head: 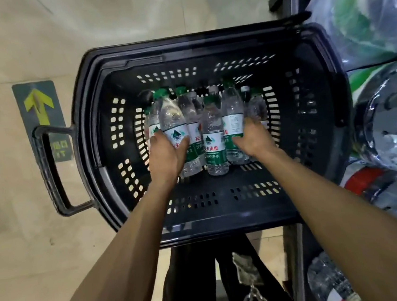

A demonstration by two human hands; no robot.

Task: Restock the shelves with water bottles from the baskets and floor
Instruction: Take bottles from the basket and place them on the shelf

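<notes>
Beige floor (pixel 19 257) surrounds a dark basket (pixel 226 229) of clustered water bottles (pixel 213 136). Left hand (pixel 165 154) wraps one bottle (pixel 173 126); right hand (pixel 253 139) clasps another (pixel 233 119), fingertips hidden behind it. Rear bottles overlap indistinctly. Wrapped bottle packs (pixel 390 103) crowd the basket's right rim.

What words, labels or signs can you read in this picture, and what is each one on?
"夫山泉": red characters on the label of the middle bottle.
"水": label of the bottle in the left hand.
Yellow arrow, no words: floor sticker.
Sticker's lower text: upside down, too blurred.
Small print on the bottle at the right hand: unreadable.
</notes>
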